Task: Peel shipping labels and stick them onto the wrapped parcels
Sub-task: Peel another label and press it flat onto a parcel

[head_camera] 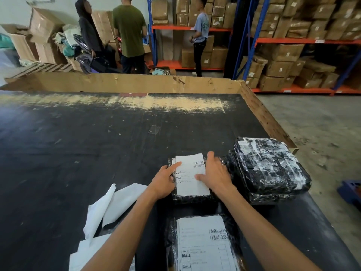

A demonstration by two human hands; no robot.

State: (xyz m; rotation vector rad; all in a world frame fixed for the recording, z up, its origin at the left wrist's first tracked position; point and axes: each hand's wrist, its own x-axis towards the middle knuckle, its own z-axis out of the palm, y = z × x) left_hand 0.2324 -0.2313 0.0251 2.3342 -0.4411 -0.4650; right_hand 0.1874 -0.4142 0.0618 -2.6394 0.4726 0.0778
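We press the shipping label [192, 174] flat onto the wrapped parcel [193, 198] on the worktop [97, 143] with left hand [164, 182] and right hand [214, 176], both grips apart, fingers extended; we count four parcels.

The near parcel [203, 245] at the frame's bottom was cut off by the edge. Print on the label [192, 174] was too small to read; hands covered the parcel [187, 198] beneath.
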